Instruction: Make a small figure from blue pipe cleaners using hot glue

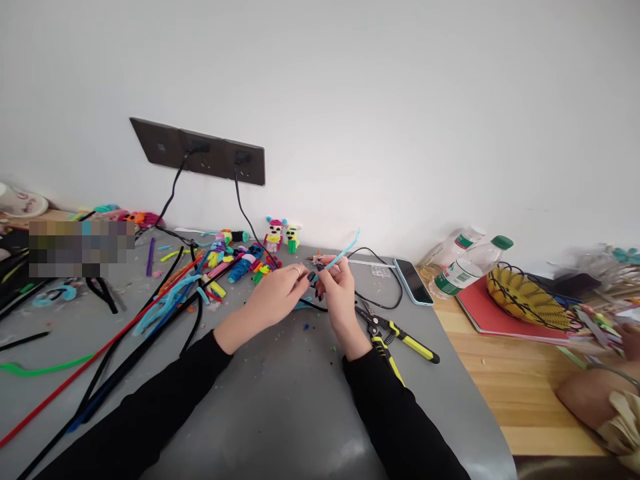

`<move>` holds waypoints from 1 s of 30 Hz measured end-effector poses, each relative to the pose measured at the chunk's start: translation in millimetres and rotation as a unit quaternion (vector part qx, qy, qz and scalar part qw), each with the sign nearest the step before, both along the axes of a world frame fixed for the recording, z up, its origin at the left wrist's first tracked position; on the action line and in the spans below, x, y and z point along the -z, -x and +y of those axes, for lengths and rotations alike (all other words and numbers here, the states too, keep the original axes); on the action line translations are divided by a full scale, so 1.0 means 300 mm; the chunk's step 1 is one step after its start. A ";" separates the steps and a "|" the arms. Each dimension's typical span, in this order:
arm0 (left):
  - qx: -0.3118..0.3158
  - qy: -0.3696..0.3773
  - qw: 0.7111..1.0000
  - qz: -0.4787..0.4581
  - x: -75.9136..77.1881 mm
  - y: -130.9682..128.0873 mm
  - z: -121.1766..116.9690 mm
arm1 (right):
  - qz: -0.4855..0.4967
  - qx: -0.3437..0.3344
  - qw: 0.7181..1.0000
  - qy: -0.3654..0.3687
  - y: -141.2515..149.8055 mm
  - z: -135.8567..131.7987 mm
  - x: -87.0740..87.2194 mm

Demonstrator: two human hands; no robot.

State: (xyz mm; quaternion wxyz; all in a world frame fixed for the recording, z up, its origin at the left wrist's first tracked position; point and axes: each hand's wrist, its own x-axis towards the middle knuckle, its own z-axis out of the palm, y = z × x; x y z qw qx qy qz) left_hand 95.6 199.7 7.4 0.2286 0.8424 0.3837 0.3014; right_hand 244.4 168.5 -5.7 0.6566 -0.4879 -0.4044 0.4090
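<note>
Two fuzzy figures (274, 238) stand formed, other stems (160, 312) lie loose, and the right hand (341, 293) pinches a light-blue stem (344, 253); the left hand's (277, 291) grip is unclear.

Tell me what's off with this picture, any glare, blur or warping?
Head view: soft glare on the gray mat low down; bottles and another person's arm look stretched; clutter at far right is blurred; pixelated block at left; detail between left hand and right hand is hard to read.
</note>
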 end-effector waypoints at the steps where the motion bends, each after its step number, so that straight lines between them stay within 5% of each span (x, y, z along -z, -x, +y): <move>1: 0.010 0.009 1.000 -0.008 0.023 -0.006 0.000 | 0.000 -0.003 1.000 -0.001 0.000 -0.002 -0.002; 12: 0.059 0.081 0.988 -0.116 0.077 0.034 -0.016 | -0.064 -0.039 0.997 -0.022 0.011 -0.018 0.003; 23: -0.047 -0.051 0.993 -0.091 0.121 0.072 0.011 | -0.091 0.022 0.995 -0.028 0.001 -0.012 0.008; 30: -0.036 -0.055 0.994 -0.083 0.145 0.050 0.001 | -0.091 0.032 0.995 -0.029 -0.006 -0.011 -0.003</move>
